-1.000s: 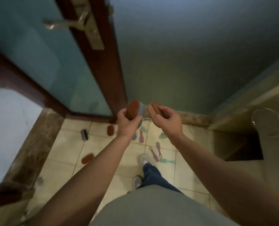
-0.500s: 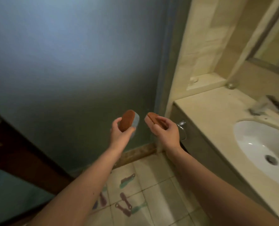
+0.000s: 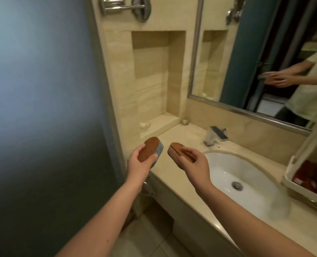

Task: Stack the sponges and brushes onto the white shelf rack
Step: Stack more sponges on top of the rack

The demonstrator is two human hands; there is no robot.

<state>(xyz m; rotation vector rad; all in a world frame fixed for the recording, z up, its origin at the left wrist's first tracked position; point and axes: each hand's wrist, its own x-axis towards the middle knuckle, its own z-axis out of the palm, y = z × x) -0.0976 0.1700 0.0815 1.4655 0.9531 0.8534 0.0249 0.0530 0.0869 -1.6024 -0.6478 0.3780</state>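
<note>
Since both sponges go to the white shelf rack [image 3: 291, 164], we grip one in each hand: left hand [image 3: 138, 165] on the blue-backed sponge [image 3: 151, 149], right hand [image 3: 193, 164] on the brown sponge [image 3: 176, 151].

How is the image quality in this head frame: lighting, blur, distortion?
Head view: dim, warm light; wide-angle bending curves the mirror frame and counter edge; the white shelf rack at the right margin is smeared by blur; both sponges, in the left hand and right hand, stay fairly sharp.

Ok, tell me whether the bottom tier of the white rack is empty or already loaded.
Loaded. The white rack's bottom tier already holds reddish-brown items; what they are exactly, the picture cannot tell.
</note>
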